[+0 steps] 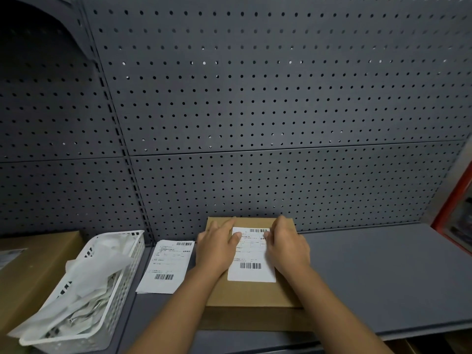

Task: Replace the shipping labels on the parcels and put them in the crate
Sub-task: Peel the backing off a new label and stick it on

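My left grip (217, 247) lies spread flat on the parcel (252, 295), thumb touching the label (251, 261); my right grip (286, 245) presses its edge, seemingly unclenched.

A dark grey pegboard back panel (255, 98) fills most of the view, split by a horizontal seam and bordered on the left by a slotted upright (120, 139). Below it runs a grey shelf (370, 277). At the shelf's left end stands a white plastic lattice basket (122, 277) heaped with crumpled white paper (84, 277). A red-framed object (450, 198) shows at the far right edge, too blurred to identify.
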`<state>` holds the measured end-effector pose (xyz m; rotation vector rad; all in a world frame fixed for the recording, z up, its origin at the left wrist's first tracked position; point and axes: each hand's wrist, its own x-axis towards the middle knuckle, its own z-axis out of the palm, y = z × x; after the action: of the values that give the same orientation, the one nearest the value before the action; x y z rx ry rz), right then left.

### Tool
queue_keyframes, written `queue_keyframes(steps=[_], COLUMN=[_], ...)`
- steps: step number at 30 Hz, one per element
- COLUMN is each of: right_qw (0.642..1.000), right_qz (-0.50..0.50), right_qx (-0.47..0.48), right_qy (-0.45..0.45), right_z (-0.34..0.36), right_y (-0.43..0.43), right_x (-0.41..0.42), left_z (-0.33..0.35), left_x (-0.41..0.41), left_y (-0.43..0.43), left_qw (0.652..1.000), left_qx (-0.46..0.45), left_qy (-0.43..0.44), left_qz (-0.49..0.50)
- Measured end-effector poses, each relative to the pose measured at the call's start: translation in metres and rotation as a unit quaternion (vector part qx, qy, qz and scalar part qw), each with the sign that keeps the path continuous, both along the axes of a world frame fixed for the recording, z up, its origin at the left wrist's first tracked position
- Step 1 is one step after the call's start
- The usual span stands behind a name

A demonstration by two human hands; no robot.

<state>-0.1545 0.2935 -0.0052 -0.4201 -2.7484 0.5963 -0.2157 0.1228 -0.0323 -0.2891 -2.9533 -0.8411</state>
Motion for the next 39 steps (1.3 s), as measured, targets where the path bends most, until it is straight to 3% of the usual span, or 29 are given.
queue_keyframes(steps=[6,13,16,27,39], right_qw=[1.000,0.996,0.995,0.995,0.994], right_qz=[0.014,-0.007,-0.027,-0.019,-0.017], right_qx=[-0.013,0.022,0.058,0.091,0.100], right_qy=[0.000,-0.086,-0.071,-0.036,-0.046], right_z=[0.003,0.020,0.014,0.001,0.011], right_y=[0.002,0.000,-0.002,0.007,0.004], right_x=[0.004,-0.012,-0.019,-0.023,-0.032], left_z=[0.000,0.019,0.021,0.008,0.028], left_x=[0.002,-0.002,-0.005,-0.007,-0.012], left_y=[0.000,0.014,0.016,0.014,0.023], left_qw=[1.000,0.989,0.984,0.987,0.987], left_qx=[0.018,-0.124,-0.151,-0.072,-0.120], left_qy=[0.005,0.077,0.091,0.135,0.096], left_qz=[-0.009,0.012,0.031,0.054,0.048])
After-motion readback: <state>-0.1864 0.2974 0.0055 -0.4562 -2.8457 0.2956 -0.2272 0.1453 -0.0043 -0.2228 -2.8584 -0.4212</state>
